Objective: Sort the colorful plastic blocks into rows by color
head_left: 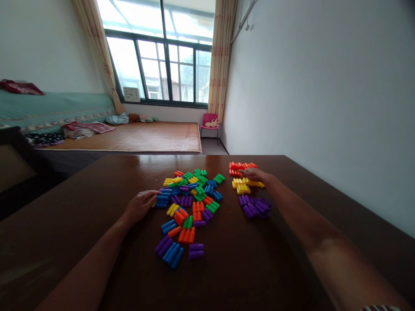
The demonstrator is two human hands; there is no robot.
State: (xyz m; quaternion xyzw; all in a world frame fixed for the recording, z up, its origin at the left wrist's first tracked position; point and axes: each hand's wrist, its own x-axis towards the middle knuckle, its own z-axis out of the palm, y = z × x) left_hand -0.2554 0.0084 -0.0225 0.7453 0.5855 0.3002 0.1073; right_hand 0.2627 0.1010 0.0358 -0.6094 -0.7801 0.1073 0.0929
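My left hand (142, 203) is at the left edge of a mixed heap of plastic building blocks, its fingers curled together against some blue blocks (162, 198). A bit of yellow shows under its fingertips; what they grip is mostly hidden. Across the table, my right hand (254, 174) has its fingertips closed at an orange block (235, 172) in the front row of the orange group (243, 165). Just below that hand lie yellow blocks (243, 188), and nearer to me a purple group (254, 206). Each block looks like several short tubes joined side by side.
The heap also holds green blocks (200, 178), orange blocks (186, 235) and purple blocks (196, 251) on the dark brown table (227, 276). Beyond the table are a bed (155, 136), a pink chair (210, 120) and a window. A white wall (324, 95) stands at the right.
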